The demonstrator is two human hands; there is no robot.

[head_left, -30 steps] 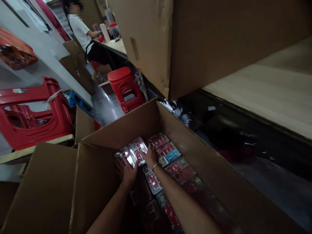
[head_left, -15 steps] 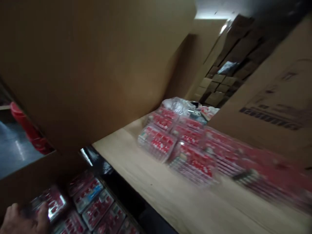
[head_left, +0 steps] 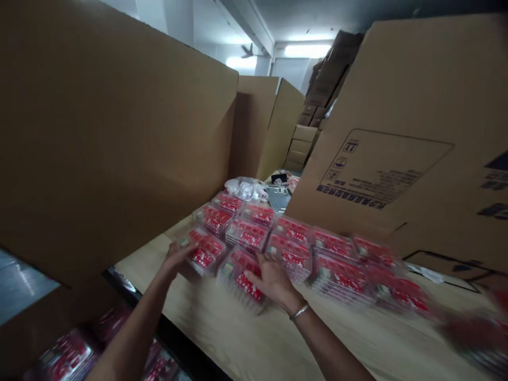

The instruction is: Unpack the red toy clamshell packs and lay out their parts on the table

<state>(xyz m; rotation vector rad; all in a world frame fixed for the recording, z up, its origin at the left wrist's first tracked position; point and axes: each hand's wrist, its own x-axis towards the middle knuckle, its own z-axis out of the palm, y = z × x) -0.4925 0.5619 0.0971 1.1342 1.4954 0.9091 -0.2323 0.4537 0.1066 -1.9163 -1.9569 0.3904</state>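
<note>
My left hand [head_left: 177, 257] grips the left edge of a clear plastic pack [head_left: 206, 253] with red and white contents, its thumb side over the top. Beside it, my right hand [head_left: 273, 280] holds the right side of a stack of similar packs [head_left: 240, 278], thumb on top and fingers at the far edge. A metal bangle [head_left: 299, 310] circles my right wrist. The two held groups stand side by side on the pale wooden table [head_left: 238, 346]. Motion blurs the packs somewhat, and the undersides of my fingers are hidden.
More stacked packs [head_left: 341, 272] run along the table to the right. Large cardboard panels [head_left: 119, 143] and a printed carton [head_left: 397, 116] flank the table. Plastic bags [head_left: 246, 189] and scissors [head_left: 281, 189] lie at the back. Lower left, a box holds further packs [head_left: 65, 360].
My left hand has moved from the packs in the lower-left box up to the table. My right hand has come into view on a stack. The camera has turned right.
</note>
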